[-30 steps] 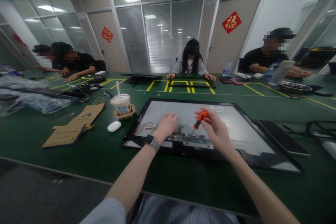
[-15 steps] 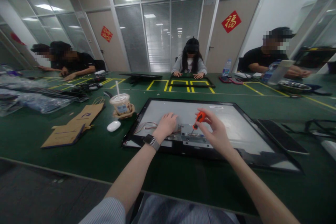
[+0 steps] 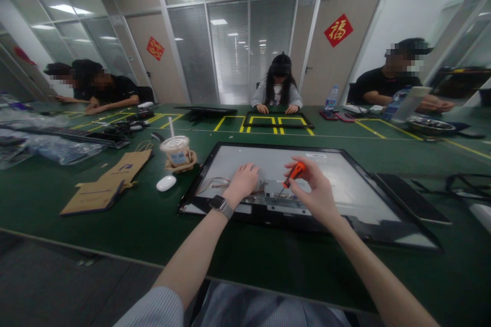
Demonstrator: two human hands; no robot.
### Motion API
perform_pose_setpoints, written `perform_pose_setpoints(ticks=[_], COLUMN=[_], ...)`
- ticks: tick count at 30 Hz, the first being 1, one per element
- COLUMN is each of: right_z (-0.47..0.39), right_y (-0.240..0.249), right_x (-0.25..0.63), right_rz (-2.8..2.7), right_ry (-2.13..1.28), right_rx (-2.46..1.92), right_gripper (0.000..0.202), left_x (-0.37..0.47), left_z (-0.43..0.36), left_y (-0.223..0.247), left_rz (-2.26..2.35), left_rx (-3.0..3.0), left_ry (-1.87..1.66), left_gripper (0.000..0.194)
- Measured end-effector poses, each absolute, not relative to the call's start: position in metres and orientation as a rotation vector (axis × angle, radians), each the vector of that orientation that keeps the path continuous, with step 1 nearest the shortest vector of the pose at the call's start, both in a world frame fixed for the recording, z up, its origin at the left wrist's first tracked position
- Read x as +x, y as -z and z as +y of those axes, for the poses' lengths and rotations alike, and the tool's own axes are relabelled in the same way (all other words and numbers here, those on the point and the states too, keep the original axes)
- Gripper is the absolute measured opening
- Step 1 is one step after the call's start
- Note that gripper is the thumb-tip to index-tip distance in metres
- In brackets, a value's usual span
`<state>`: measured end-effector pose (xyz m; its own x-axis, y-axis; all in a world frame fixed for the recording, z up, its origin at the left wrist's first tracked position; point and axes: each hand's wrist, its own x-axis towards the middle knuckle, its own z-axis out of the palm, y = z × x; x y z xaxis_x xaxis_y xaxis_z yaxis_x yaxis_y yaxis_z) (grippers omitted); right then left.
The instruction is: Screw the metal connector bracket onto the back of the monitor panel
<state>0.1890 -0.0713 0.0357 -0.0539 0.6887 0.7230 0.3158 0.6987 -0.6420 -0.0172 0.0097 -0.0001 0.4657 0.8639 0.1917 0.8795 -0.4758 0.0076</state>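
A flat display panel [image 3: 341,184] with a black frame lies face down or back up on the green table; its grey back shows. My right hand [image 3: 315,186] is closed around the orange and black handle of a screwdriver [image 3: 295,174], its thin shaft slanting down to a metal bracket [image 3: 273,188] near the panel's front edge. My left hand [image 3: 244,181] lies on the panel left of the bracket, fingers stretched forward, over some thin cables [image 3: 218,182]. The screwdriver's tip is too small to make out exactly.
Left of the panel stand a drink cup with a straw [image 3: 177,151], a white oval case [image 3: 166,183] and a brown paper bag [image 3: 111,182]. A dark flat slab [image 3: 412,197] lies at the right. Across the table [image 3: 253,260] a person [image 3: 279,87] touches a black frame.
The screwdriver handle leans further to the right, and my right hand has shifted its grip slightly. My left hand stays where it was.
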Motion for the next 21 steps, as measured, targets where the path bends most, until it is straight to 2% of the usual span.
perform_pose_setpoints(ticks=[7,14,21], right_z=[-0.0688,-0.0673,-0.0711], right_y=[-0.0368,-0.0348,-0.0387], right_x=[0.1912,0.1913,0.1899], right_rz=[-1.708,-1.665,-1.708], right_ry=[-0.301,-0.389,-0.432], right_rx=[-0.878,-0.86,-0.811], right_gripper=[0.041,0.051,0.039], left_x=[-0.018,-0.0191,-0.0184], left_z=[0.0137,0.0166,0.0151], left_y=[0.0061,0.0101,0.008], left_rz=[-1.545,-1.517,-1.535], left_rx=[-2.597,-2.592,-2.589], left_ry=[0.294,0.266,0.287], left_gripper=[0.035,0.037,0.036])
